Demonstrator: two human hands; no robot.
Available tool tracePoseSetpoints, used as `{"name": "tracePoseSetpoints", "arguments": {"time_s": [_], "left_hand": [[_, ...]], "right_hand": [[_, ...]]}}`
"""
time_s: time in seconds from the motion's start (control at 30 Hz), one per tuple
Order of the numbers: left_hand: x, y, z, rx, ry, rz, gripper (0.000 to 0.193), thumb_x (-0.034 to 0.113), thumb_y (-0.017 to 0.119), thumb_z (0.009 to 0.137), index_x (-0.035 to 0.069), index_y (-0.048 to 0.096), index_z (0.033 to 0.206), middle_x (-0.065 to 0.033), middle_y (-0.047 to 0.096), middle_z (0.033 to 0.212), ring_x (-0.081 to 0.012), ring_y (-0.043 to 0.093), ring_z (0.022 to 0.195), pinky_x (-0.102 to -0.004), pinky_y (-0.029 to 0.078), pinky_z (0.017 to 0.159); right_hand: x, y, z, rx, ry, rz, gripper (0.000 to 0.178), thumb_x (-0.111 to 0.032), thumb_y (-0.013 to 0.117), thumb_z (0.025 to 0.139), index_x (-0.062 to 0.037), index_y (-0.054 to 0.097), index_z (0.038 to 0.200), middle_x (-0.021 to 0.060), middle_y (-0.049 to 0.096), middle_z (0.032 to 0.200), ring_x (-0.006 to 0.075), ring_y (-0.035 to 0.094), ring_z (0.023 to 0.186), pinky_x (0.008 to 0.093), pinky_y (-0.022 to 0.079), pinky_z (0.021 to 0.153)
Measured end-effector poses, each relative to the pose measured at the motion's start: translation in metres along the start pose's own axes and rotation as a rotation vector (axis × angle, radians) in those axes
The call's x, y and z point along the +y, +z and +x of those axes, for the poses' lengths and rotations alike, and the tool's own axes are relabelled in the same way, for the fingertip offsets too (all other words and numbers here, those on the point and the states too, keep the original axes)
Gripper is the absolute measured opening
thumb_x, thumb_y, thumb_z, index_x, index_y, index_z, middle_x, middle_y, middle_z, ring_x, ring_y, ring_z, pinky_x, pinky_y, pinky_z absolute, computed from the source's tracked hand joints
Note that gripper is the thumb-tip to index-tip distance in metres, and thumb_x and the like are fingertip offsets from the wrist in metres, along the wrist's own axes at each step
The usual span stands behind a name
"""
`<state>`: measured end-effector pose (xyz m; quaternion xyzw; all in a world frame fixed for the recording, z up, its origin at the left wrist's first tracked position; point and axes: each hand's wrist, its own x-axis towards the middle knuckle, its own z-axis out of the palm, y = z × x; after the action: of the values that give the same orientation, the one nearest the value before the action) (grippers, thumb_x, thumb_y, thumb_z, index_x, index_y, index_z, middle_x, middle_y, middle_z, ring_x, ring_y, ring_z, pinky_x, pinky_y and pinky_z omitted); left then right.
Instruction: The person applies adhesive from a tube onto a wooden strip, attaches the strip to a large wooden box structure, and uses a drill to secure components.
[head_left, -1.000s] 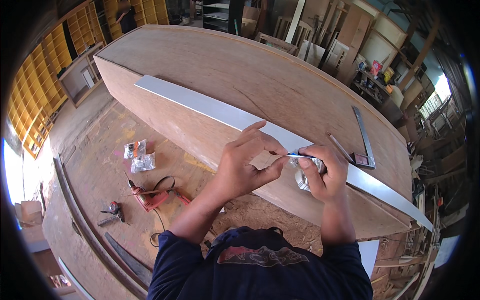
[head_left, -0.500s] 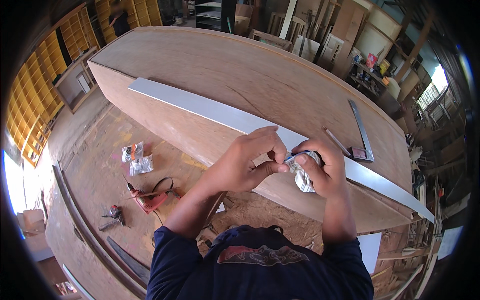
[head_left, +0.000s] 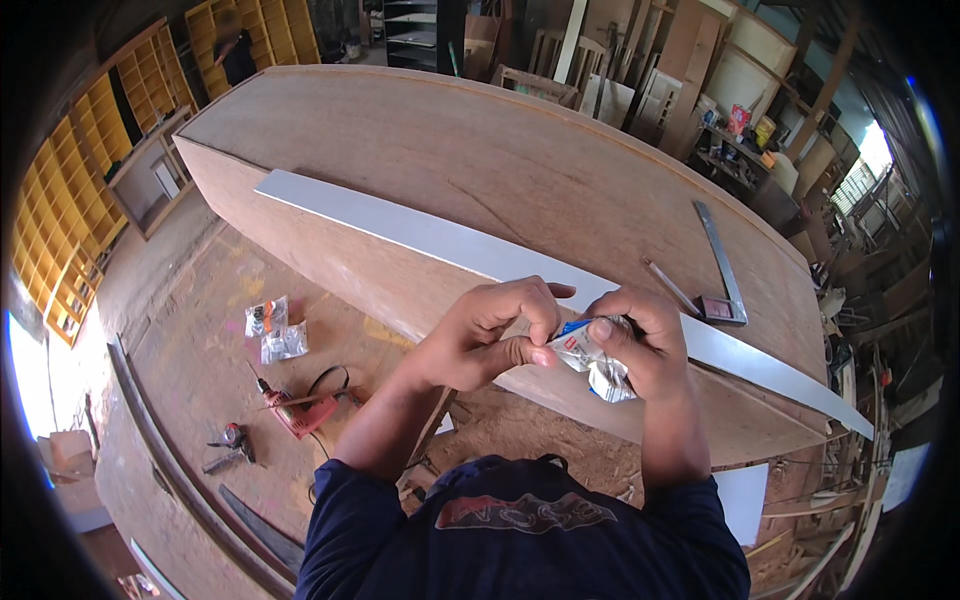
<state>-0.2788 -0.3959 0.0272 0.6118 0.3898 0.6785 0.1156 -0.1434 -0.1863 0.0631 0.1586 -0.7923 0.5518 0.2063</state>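
Observation:
Above the long white strip of board (head_left: 420, 230), my two hands hold a small plastic packet (head_left: 580, 348) with white and blue on it. My right hand (head_left: 648, 335) wraps round the packet, thumb on top. Thumb and forefinger of my left hand (head_left: 490, 335) are pinched at the packet's left corner. White pieces show at the packet's lower end; what they are I cannot make out. The strip lies along the near top edge of a big plywood box (head_left: 420, 125). A metal try square (head_left: 722, 262) and a pencil (head_left: 672, 286) rest beyond my right hand.
Below left on a worn wooden surface (head_left: 215, 400) lie two clear plastic packets (head_left: 284, 342), a red power drill (head_left: 303, 413) and a dark hand tool (head_left: 232, 440). Wood shavings cover the floor near me. Yellow shelving and another person (head_left: 236, 58) are far left; timber leans at the back.
My left hand has shifted slightly left and down, away from my right fingers. More of the packet shows between the hands.

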Motion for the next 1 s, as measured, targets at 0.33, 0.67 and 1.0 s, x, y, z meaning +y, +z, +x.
{"name": "tracePoseSetpoints", "arguments": {"time_s": [0.33, 0.67, 1.0], "left_hand": [[-0.016, 0.019, -0.005, 0.267, 0.009, -0.201, 0.026, 0.02, 0.081, 0.102, 0.013, 0.055, 0.098, 0.0011, 0.054, 0.093, -0.0134, 0.056, 0.089, -0.0645, 0.037, 0.129], [-0.007, 0.026, -0.005, 0.349, 0.032, -0.082, 0.021, 0.004, 0.079, 0.101, 0.006, 0.067, 0.118, -0.0043, 0.07, 0.106, -0.016, 0.069, 0.106, -0.0603, 0.038, 0.13], [-0.006, 0.03, -0.013, 0.47, -0.019, 0.325, 0.012, 0.004, 0.074, 0.105, 0.0, 0.07, 0.116, -0.0044, 0.075, 0.108, -0.0134, 0.071, 0.101, -0.0541, 0.04, 0.129]], "right_hand": [[-0.014, 0.01, -0.003, 0.108, -0.037, -0.068, 0.015, -0.012, 0.075, 0.106, 0.0029, 0.075, 0.106, 0.005, 0.075, 0.085, 0.0064, 0.062, 0.075, 0.0256, 0.047, 0.066], [-0.019, 0.005, -0.006, 0.219, -0.143, -0.214, 0.018, -0.016, 0.076, 0.106, 0.0021, 0.075, 0.105, 0.0107, 0.076, 0.085, 0.0125, 0.068, 0.072, 0.0282, 0.049, 0.066], [-0.019, 0.018, -0.008, 0.219, -0.123, -0.276, 0.021, -0.019, 0.074, 0.108, 0.001, 0.074, 0.105, 0.0104, 0.075, 0.085, 0.0126, 0.068, 0.071, 0.0281, 0.049, 0.063]]}}
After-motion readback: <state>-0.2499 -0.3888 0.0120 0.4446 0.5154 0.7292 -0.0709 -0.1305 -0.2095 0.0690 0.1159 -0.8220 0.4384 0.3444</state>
